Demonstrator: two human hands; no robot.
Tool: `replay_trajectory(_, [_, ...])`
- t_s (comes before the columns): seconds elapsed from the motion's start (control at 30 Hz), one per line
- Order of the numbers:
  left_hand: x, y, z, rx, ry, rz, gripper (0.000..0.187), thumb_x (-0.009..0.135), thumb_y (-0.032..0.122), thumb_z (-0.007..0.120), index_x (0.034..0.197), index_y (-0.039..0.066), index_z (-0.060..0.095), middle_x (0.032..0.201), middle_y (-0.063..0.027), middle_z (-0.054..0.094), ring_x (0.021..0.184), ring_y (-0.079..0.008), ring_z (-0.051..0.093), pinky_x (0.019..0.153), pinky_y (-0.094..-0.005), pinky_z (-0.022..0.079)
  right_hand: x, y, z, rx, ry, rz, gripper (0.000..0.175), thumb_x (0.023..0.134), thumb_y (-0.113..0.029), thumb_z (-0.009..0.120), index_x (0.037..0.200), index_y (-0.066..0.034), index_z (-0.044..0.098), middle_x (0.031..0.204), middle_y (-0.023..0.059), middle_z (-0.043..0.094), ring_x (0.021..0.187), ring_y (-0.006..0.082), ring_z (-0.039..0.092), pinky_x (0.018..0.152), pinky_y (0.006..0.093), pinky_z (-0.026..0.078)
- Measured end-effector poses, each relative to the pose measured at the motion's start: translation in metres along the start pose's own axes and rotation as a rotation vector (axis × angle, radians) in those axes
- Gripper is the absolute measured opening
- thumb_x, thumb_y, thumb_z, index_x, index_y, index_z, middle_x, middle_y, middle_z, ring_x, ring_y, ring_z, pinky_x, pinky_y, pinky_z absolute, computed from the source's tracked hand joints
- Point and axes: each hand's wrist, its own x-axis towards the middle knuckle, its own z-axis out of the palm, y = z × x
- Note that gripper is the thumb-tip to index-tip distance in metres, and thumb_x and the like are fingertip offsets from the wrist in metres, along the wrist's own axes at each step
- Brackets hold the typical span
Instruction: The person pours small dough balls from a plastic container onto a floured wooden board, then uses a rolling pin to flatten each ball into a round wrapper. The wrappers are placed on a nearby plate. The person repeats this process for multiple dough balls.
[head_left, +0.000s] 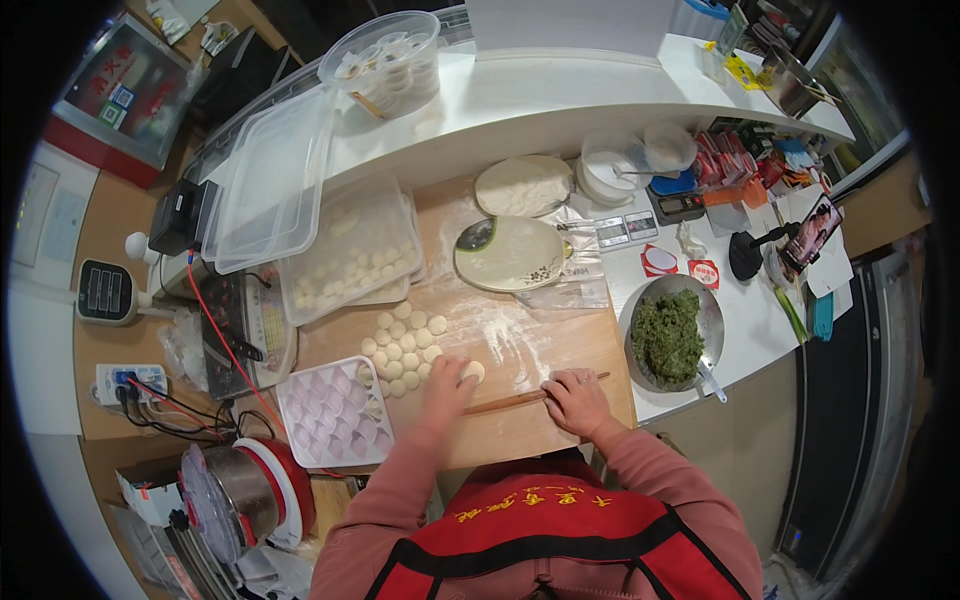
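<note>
My left hand (446, 386) is over the wooden board (525, 435), slightly blurred, its fingers at the left edge of a flat dough disc (474, 371). Lying across the front of the board is a thin wooden rolling pin (506, 403). Its right part is under my right hand (579, 401), whose fingers curl over it; the tip sticks out beyond the hand. Several small round dough pieces (407, 343) lie close together beyond and left of my left hand. White flour (506, 341) is smeared over the board's middle.
Left stands a white compartment tray (335, 412) holding a few green-tinged pieces. Behind are a plastic box of dough pieces (352, 262), an oval plate (510, 255) and a flour dish (525, 187). Right are a metal bowl of green filling (667, 337) and a phone on a stand (814, 232).
</note>
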Motion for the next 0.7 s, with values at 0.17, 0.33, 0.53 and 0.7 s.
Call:
replay_trajectory(0.17, [0.021, 0.037, 0.042, 0.078, 0.058, 0.153, 0.030, 0.081, 0.014, 0.078, 0.109, 0.005, 0.071, 0.103, -0.0123, 0.063, 0.099, -0.0342, 0.062, 0.087, -0.0438, 0.052, 0.006, 0.006, 0.001, 0.044, 0.027, -0.024, 0.026, 0.086, -0.022, 0.074, 0.109, -0.0128, 0.066, 0.110, 0.0082, 0.061, 0.102, 0.0320, 0.058, 0.092, 0.0475, 0.044])
replay_trajectory(0.33, [0.017, 0.064, 0.073, 0.090, 0.047, 0.305, 0.025, 0.081, 0.017, 0.079, 0.103, 0.007, 0.072, 0.099, -0.0089, 0.066, 0.096, -0.0307, 0.063, 0.085, -0.0421, 0.050, -0.004, 0.008, 0.000, 0.053, 0.115, 0.139, 0.024, 0.085, -0.021, 0.074, 0.105, -0.0127, 0.065, 0.106, 0.0083, 0.061, 0.102, 0.0319, 0.058, 0.091, 0.0460, 0.042])
replay_trajectory(0.53, [0.022, 0.063, 0.082, 0.108, 0.092, 0.303, 0.017, 0.083, 0.026, 0.080, 0.089, 0.012, 0.073, 0.085, -0.0063, 0.070, 0.082, -0.0270, 0.066, 0.078, -0.0399, 0.048, 0.038, 0.015, 0.002, -0.069, 0.198, 0.399, 0.026, 0.088, -0.021, 0.070, 0.110, -0.0091, 0.062, 0.109, 0.0103, 0.060, 0.105, 0.0323, 0.056, 0.092, 0.0467, 0.041])
replay_trajectory(0.7, [0.033, 0.063, 0.079, 0.068, -0.034, 0.162, 0.020, 0.085, 0.028, 0.079, 0.084, 0.011, 0.070, 0.082, -0.0083, 0.071, 0.075, -0.0289, 0.066, 0.079, -0.0414, 0.048, 0.073, 0.022, 0.001, -0.119, 0.363, 0.455, 0.027, 0.087, -0.016, 0.068, 0.112, -0.0083, 0.061, 0.109, 0.0132, 0.059, 0.107, 0.0341, 0.056, 0.095, 0.0471, 0.040])
